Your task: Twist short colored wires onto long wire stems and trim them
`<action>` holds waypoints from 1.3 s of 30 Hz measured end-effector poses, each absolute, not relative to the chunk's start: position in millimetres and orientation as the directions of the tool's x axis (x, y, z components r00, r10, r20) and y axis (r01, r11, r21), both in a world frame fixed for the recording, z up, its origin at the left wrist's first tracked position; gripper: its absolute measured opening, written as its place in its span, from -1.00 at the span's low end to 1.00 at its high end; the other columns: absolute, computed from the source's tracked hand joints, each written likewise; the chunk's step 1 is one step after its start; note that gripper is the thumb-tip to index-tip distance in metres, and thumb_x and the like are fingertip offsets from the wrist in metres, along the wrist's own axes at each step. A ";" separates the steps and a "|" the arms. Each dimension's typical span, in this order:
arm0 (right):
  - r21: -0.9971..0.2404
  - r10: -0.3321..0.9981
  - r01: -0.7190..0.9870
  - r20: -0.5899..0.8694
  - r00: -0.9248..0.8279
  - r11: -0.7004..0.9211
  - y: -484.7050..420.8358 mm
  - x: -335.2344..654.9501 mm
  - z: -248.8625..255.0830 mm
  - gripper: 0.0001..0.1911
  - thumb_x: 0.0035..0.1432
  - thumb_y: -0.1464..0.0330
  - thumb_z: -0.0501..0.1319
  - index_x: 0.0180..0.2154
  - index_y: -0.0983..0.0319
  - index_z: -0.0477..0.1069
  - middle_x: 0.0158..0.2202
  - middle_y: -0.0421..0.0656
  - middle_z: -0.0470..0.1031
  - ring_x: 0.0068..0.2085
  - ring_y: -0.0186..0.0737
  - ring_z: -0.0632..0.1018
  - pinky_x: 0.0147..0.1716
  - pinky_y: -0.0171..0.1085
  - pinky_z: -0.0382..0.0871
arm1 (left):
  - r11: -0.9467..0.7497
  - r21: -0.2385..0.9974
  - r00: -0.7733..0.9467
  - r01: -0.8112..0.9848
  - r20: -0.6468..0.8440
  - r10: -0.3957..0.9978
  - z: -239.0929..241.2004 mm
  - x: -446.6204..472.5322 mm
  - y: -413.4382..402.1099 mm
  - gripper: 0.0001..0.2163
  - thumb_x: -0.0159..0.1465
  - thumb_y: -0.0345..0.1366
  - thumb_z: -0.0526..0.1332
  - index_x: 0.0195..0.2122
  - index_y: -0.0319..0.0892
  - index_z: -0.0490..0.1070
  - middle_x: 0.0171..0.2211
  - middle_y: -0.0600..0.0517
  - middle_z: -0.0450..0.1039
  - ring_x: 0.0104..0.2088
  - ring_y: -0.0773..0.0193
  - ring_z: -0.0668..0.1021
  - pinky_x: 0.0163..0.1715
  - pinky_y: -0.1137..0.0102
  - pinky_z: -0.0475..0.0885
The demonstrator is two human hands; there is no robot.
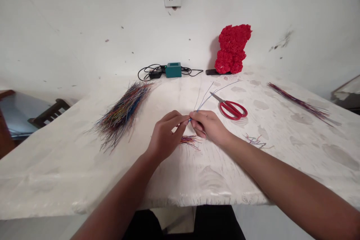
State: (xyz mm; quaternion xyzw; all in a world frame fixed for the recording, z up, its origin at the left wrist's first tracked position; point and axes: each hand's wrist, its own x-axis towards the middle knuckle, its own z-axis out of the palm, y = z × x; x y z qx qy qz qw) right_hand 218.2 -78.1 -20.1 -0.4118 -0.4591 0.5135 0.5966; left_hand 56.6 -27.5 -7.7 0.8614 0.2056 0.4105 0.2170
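Both hands meet over the middle of the table, pinching a few thin blue wires (203, 102) between them. My left hand (168, 132) has thumb and forefinger closed on the lower end of the wires. My right hand (209, 124) grips them just beside it, and their loose ends fan out upward and to the right. Under the hands lies a small bundle of reddish wires (191, 140), partly hidden by my left hand. Scissors with red handles (233, 110) rest just beyond my right hand, blades pointing up and left.
A large heap of multicoloured wires (123, 114) lies on the left, a thinner bundle (299, 102) on the right. Short wire scraps (257, 141) are near my right forearm. At the back stand a teal box (173, 70) with black cables and a red flower-like decoration (233, 48).
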 end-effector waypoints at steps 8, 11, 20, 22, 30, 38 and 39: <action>-0.974 0.958 0.109 0.217 0.186 0.199 -83.2 213.6 -20.8 -0.61 0.27 0.19 0.15 -0.56 0.23 0.32 -0.71 -0.34 0.13 -0.66 -0.42 0.19 -0.63 -0.35 0.05 | -0.664 0.738 0.577 0.118 0.493 0.651 -8.0 52.8 -31.7 -0.90 0.28 -0.41 0.20 -0.27 -0.16 0.52 -0.35 0.08 0.51 -0.34 0.39 0.50 -0.29 0.46 0.44; -0.942 0.935 0.240 0.285 0.211 0.232 -85.0 213.1 -21.4 -0.60 0.29 0.19 0.13 -0.55 0.22 0.32 -0.68 -0.32 0.16 -0.62 -0.40 0.20 -0.59 -0.32 0.06 | -0.628 0.771 0.557 0.103 0.478 0.679 -9.7 53.2 -33.3 -0.93 0.26 -0.39 0.24 -0.28 -0.17 0.52 -0.33 0.05 0.54 -0.34 0.38 0.52 -0.30 0.45 0.46; -0.925 0.929 0.306 0.299 0.217 0.226 -88.0 210.3 -22.3 -0.59 0.27 0.22 0.17 -0.59 0.23 0.32 -0.66 -0.28 0.20 -0.60 -0.38 0.21 -0.59 -0.30 0.05 | -0.722 0.688 0.530 0.077 0.585 0.614 -15.7 53.2 -32.2 -0.88 0.28 -0.47 0.19 -0.35 -0.16 0.50 -0.42 0.08 0.48 -0.41 0.40 0.46 -0.37 0.45 0.41; -0.963 0.955 0.209 0.215 0.203 0.172 -87.8 210.2 -22.4 -0.59 0.26 0.21 0.18 -0.60 0.22 0.31 -0.68 -0.28 0.18 -0.63 -0.39 0.20 -0.63 -0.30 0.02 | -0.755 0.651 0.531 0.079 0.613 0.585 -15.0 51.9 -32.3 -0.87 0.29 -0.47 0.18 -0.37 -0.17 0.48 -0.44 0.08 0.44 -0.42 0.39 0.43 -0.36 0.44 0.39; -0.974 0.978 0.097 0.208 0.033 0.204 -88.3 217.6 -17.4 -0.52 0.28 0.21 0.17 -0.66 0.22 0.27 -0.73 -0.29 0.16 -0.65 -0.39 0.22 -0.58 -0.26 0.06 | -0.617 0.787 0.589 0.010 0.494 0.640 -7.7 49.8 -36.5 -0.88 0.28 -0.46 0.17 -0.38 -0.18 0.46 -0.44 0.08 0.46 -0.40 0.38 0.44 -0.35 0.44 0.38; -0.948 0.961 0.160 0.277 -0.021 0.277 -91.2 219.7 -11.5 -0.48 0.31 0.20 0.14 -0.68 0.21 0.24 -0.74 -0.29 0.19 -0.60 -0.38 0.23 -0.52 -0.28 0.11 | -0.556 0.831 0.642 0.018 0.417 0.644 -4.3 48.4 -34.8 -0.88 0.28 -0.38 0.18 -0.40 -0.18 0.45 -0.46 0.10 0.44 -0.43 0.39 0.42 -0.36 0.45 0.35; -0.947 0.960 0.164 0.279 -0.009 0.276 -91.4 219.7 -11.0 -0.50 0.30 0.20 0.15 -0.67 0.21 0.25 -0.73 -0.30 0.19 -0.61 -0.39 0.23 -0.53 -0.28 0.11 | -0.552 0.833 0.646 0.030 0.405 0.647 -4.2 48.5 -34.2 -0.87 0.28 -0.38 0.18 -0.41 -0.18 0.45 -0.47 0.10 0.43 -0.44 0.39 0.40 -0.37 0.45 0.34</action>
